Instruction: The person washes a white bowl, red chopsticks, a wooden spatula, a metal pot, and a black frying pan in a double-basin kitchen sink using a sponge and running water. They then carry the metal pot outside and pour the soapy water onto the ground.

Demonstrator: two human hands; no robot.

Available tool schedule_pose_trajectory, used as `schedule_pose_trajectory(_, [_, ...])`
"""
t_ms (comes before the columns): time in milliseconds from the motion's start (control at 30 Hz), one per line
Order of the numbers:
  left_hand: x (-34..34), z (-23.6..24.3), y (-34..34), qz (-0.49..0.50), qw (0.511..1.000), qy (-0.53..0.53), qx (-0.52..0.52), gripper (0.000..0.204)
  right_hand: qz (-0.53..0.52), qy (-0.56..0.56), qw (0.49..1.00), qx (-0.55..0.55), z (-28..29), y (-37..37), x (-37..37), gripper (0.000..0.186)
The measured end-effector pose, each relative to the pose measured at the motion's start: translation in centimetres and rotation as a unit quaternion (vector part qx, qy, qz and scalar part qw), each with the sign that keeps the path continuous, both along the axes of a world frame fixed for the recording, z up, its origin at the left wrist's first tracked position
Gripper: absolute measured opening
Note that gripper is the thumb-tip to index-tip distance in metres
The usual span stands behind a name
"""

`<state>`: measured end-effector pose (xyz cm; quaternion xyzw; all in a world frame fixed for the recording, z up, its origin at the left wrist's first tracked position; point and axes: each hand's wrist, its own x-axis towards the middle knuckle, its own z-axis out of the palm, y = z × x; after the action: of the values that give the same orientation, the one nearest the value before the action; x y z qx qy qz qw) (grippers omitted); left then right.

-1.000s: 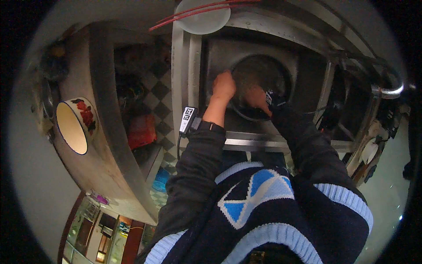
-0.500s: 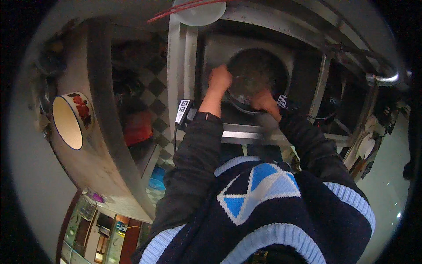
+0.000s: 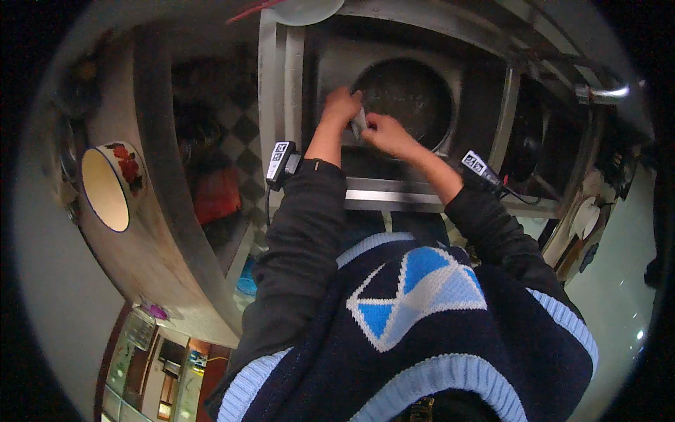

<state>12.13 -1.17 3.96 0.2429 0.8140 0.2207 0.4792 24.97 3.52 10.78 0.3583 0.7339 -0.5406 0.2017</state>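
A round dark pan point(image 3: 420, 88) with a wet, glossy inside sits in a metal sink point(image 3: 330, 65). At its left edge my left hand point(image 3: 342, 105) is closed, its fingers around a small pale grey thing point(image 3: 359, 124), perhaps a cloth. Close beside it, my right hand point(image 3: 387, 133) is also closed, thumb and fingers pressed together by the same pale thing. Whether the right hand grips it or only touches it cannot be made out.
Right of the sink, past a metal divider, lies a dark second basin point(image 3: 529, 130). A pale bowl point(image 3: 309, 10) with red sticks stands at the far edge. On the left counter is a flowered enamel mug point(image 3: 116, 186); a red object point(image 3: 216, 195) lies lower down.
My right hand has come out of the pan and moved left to meet my left hand. A pale thing now shows between them. The view has shifted slightly.
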Motion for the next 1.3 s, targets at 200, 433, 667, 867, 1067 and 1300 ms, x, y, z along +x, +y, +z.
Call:
schedule_pose_trajectory(200, [0.2, -0.2, -0.2, 0.022, 1.000, 0.008, -0.016, 0.040, -0.023, 0.006, 0.995, 0.092, -0.2, -2.1, 0.1, 0.044])
schedule_pose_trajectory(433, [0.3, -0.6, -0.8, -0.016, 0.998, 0.055, -0.034, 0.040, -0.007, -0.004, 0.997, 0.074, -6.3, -4.0, -1.2, 0.060])
schedule_pose_trajectory(667, [0.4, -0.4, -1.0, -0.117, 0.986, 0.115, 0.014, 0.028, 0.290, -0.037, 0.954, 0.065, -6.3, -1.1, 8.0, 0.055])
schedule_pose_trajectory(867, [-0.1, -0.5, -0.6, -0.115, 0.987, 0.109, 0.037, 0.032, 0.436, 0.076, 0.758, 0.480, -6.0, 7.8, 14.2, 0.026])
schedule_pose_trajectory(1067, [0.8, 1.4, -1.9, -0.068, 0.983, 0.156, 0.070, 0.034, 0.420, -0.119, 0.869, 0.232, -6.0, 3.7, 10.6, 0.041])
schedule_pose_trajectory(1300, [2.7, 3.1, -2.4, -0.056, 0.980, 0.189, -0.023, 0.029, 0.052, -0.043, 0.994, 0.090, -7.7, -4.8, 0.2, 0.054])
